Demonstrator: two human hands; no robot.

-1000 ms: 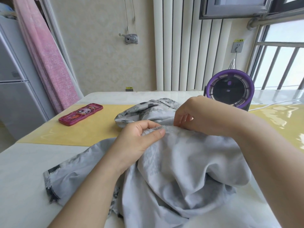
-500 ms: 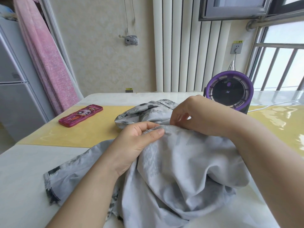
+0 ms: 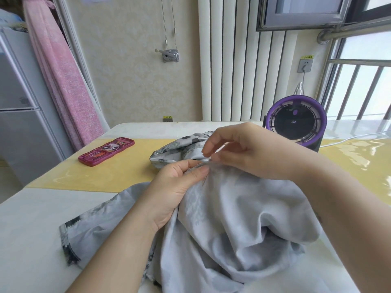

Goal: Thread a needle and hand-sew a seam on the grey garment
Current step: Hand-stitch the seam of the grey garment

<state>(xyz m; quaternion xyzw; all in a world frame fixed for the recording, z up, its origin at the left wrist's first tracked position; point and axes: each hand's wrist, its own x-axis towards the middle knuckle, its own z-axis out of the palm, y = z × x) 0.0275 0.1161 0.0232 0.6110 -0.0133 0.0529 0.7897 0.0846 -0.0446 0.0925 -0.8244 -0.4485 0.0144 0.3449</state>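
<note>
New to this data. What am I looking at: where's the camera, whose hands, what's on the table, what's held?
No robot here: one camera worn on a person's head, looking forward and down at their two bare hands. The left hand grips a fold of the grey garment, which lies bunched on the table. The right hand pinches what looks like a needle at the fabric edge; too thin to be sure. Also on the table: a yellow mat, a pink case and a purple fan.
</note>
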